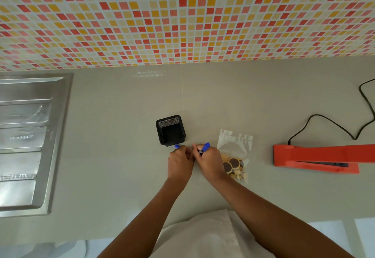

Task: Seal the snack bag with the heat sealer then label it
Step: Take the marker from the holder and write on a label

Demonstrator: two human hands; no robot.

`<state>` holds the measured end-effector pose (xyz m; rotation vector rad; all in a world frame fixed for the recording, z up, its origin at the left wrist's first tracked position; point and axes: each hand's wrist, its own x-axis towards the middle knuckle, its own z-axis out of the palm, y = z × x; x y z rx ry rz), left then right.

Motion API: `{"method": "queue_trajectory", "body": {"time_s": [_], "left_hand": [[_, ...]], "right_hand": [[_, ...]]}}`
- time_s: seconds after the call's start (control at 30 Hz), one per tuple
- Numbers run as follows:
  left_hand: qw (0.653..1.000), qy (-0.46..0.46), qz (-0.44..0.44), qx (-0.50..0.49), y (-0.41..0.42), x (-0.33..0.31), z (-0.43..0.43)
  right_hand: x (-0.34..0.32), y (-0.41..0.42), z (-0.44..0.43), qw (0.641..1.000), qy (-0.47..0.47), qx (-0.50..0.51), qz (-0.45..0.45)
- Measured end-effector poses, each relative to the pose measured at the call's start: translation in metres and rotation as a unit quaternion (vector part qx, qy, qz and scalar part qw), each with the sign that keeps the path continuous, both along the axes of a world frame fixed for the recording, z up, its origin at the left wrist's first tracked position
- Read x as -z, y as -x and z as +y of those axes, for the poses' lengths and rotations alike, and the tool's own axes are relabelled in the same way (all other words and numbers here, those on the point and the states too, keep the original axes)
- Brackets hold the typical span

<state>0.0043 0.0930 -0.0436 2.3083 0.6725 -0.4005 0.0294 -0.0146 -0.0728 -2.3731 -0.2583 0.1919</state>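
A clear snack bag [235, 146] with round biscuits lies flat on the grey counter [121, 176], just right of my hands. My right hand [210, 161] grips a blue marker [204, 148], whose blue end points up and away. My left hand [180, 161] is closed on a small blue piece [177, 146], apparently the marker's cap, with the two hands touching. The orange heat sealer [316, 157] rests at the right, its jaw nearly closed. No label is visible; my hands may hide one.
A black mesh holder [170, 130] stands just beyond my hands. The sealer's black cord [332, 124] snakes toward the back right. A steel sink drainboard [26, 140] fills the left side. A tiled wall rises behind the counter.
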Motion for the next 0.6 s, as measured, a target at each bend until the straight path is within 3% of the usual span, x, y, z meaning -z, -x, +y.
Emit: {"method": "queue_trajectory", "body": {"time_s": [0.6], "left_hand": [[0.999,0.008,-0.036,-0.001,0.004,0.006,0.0]], "right_hand": [[-0.002,0.002,-0.011,0.998,-0.032,0.054,0.013]]}}
